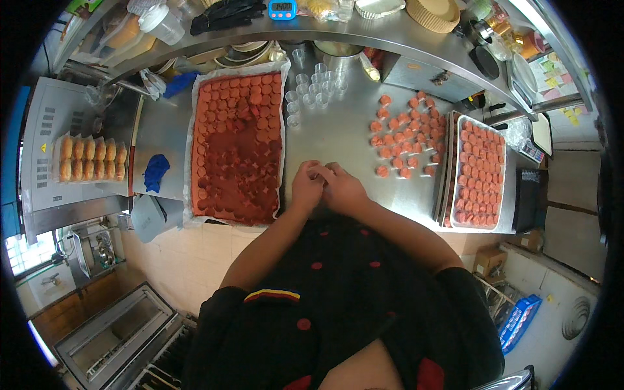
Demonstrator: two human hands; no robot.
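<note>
My left hand [308, 185] and my right hand [342, 187] meet at the near edge of the steel table, fingers bent inward and touching. Whatever lies between them, if anything, is too small or hidden to make out. Left of them lies a paper-lined tray of red sheet cake [237, 156], with round pieces cut in its far part and many round holes in the nearer part. To the right, small clear cups with red cake rounds [403, 133] stand in loose rows. Empty clear cups [315, 88] cluster beyond my hands.
A white tray of filled cups [481, 172] sits at the right on stacked trays. A blue cloth [156, 172] and packs of buns [91, 159] are at the left. Over the table's back runs a steel shelf [364, 32] holding a blue timer [282, 9]. A metal box [416, 77] stands below it.
</note>
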